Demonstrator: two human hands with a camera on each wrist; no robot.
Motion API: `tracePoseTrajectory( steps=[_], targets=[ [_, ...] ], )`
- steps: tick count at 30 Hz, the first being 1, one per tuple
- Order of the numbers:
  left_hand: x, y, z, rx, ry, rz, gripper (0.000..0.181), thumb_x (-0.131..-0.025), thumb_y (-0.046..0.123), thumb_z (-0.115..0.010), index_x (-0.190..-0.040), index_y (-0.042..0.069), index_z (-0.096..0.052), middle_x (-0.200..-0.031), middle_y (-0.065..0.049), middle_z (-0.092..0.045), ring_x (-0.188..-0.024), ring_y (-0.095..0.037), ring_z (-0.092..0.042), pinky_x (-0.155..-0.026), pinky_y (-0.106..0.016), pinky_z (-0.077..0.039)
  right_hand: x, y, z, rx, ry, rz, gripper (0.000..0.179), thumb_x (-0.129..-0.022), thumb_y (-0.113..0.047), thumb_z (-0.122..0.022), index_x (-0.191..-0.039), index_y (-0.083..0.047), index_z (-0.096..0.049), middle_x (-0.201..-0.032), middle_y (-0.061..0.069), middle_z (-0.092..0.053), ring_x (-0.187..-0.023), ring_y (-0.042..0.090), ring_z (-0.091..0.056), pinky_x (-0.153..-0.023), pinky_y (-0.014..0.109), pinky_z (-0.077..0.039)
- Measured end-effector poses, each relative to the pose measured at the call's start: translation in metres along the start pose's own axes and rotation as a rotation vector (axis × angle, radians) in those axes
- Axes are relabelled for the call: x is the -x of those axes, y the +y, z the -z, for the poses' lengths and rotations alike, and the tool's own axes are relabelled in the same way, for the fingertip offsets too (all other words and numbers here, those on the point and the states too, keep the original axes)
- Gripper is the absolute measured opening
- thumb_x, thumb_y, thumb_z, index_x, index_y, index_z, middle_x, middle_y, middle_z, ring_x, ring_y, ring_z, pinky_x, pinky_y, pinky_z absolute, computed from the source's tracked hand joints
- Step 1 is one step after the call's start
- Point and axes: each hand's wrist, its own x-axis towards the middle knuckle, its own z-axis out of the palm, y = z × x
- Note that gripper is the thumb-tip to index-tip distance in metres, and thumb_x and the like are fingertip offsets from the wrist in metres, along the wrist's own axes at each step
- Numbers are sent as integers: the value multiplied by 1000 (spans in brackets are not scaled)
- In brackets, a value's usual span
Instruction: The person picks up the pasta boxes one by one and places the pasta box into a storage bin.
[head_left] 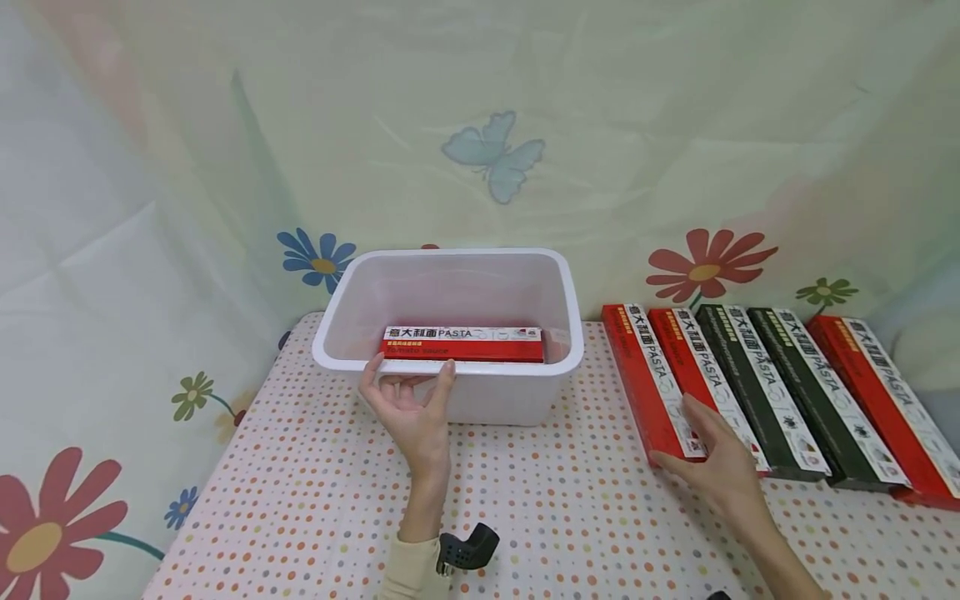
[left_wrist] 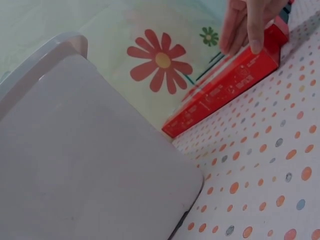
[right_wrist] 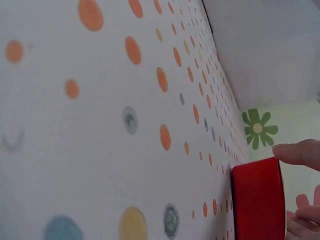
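A white plastic bin stands left of centre in the head view. One red pasta box shows inside it. My left hand holds the bin's front rim, with some fingertips on top and others bent below the lip. At the right, my right hand spreads over the near end of the leftmost red pasta box. Its thumb touches the box's upper edge. The other fingers extend over the box, their undersides partly hidden.
Beside that box lie another red box, two dark green boxes and a red box at the far right. A dotted cloth covers the table. A flowered curtain hangs behind.
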Motion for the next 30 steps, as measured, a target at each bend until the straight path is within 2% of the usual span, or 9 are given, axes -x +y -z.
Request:
tracePoseTrajectory(
  steps=[2, 4, 5, 8, 11, 16, 21, 25, 30],
  targets=[
    [-1, 0, 0, -4, 4, -1, 88, -85, -10, -78, -152, 9, -25, -148, -16, -46, -116, -30, -58, -96, -42, -64, -3, -2, 0, 13, -25, -19, 106, -81, -20, -92, -160, 7, -26, -162, 34, -31, -146, 55, -32, -122, 42, -43],
    [-1, 0, 0, -6, 9, 0, 88, -85, -10, -78, -152, 10, -25, -148, -17, -46, -116, -30, -58, -96, -41, -63, -7, -3, 0, 25, -66, -61, 110, -83, -28, -91, -162, 7, -22, -163, 35, -27, -147, 55, -28, -116, 71, -36],
    [0, 0, 0, -6, 11, 2, 87, -85, -10, -79, -151, 10, -25, -148, -17, -46, -116, -30, -58, -96, -41, -63, -9, -4, 0, 32, -87, -83, 112, -83, -31, -90, -162, 6, -19, -164, 36, -24, -148, 56, -25, -116, 74, -34],
    [0, 0, -1, -3, 8, 15, 88, -85, -10, -79, -151, 10, -25, -147, -19, -46, -114, -29, -59, -95, -41, -64, -13, -5, 0, 35, -145, -164, 115, -86, -36, -86, -164, 4, -11, -165, 36, -17, -149, 58, -20, -117, 78, -30],
    [1, -1, -2, -5, 3, 20, 88, -85, -9, -80, -151, 9, -25, -146, -19, -46, -113, -29, -59, -95, -41, -64, -13, -5, 1, 33, -162, -194, 113, -88, -34, -84, -164, 3, -9, -166, 37, -14, -149, 58, -18, -117, 77, -29],
    [-1, 0, -2, -8, 5, 17, 87, -86, -7, -80, -151, 10, -25, -145, -16, -48, -113, -29, -60, -95, -40, -65, -8, -6, 0, 13, -162, -185, 110, -89, -29, -82, -164, 5, -9, -165, 36, -14, -147, 55, -22, -116, 75, -33],
    [-2, 0, 0, -8, 10, 10, 86, -86, -9, -79, -151, 10, -26, -145, -16, -49, -112, -29, -60, -94, -37, -65, -5, -7, -6, 12, -145, -168, 110, -89, -26, -83, -164, 5, -8, -165, 37, -14, -148, 54, -21, -118, 74, -31],
    [-1, 0, 0, -12, 6, 10, 86, -86, -9, -79, -151, 10, -26, -145, -16, -48, -113, -29, -60, -95, -37, -65, -2, -5, -11, 12, -117, -176, 119, -84, -32, -88, -165, 1, -7, -166, 36, -15, -146, 54, -23, -117, 74, -33],
    [0, 1, 0, -16, 0, 2, 87, -86, -10, -79, -151, 9, -25, -147, -20, -45, -114, -29, -59, -96, -35, -64, -2, -4, -19, 27, -90, -184, 130, -80, -39, -92, -166, -2, -2, -166, 36, -13, -148, 54, -21, -119, 75, -29]
  ],
)
